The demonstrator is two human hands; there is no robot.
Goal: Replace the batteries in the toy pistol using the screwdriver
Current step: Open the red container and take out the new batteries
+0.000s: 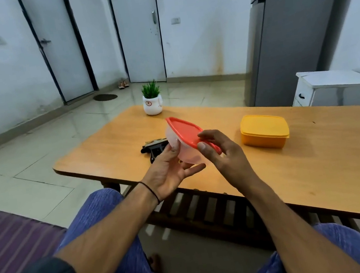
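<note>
- Two hands hold one translucent container (173,137) above the desk (274,180); it is tilted, and its red lid (185,131) faces up and toward 2 o'clock.
- Left hand (167,171) cradles the container from 7 o'clock, thumb against its side, fingers (193,169) loosely spread beneath.
- Right hand (226,152) pinches the lid's near rim between thumb and fingers.
- Toy pistol (155,148) lies on the desk at 9 o'clock of the container, partly hidden behind it. Its long axis runs about 9 to 3 o'clock, with the grip toward 6 o'clock. Which end is the muzzle, I cannot tell.
- Yellow box (264,130) stands closed at 3 o'clock, well apart; a plant pot (152,105) is at 12 o'clock.
</note>
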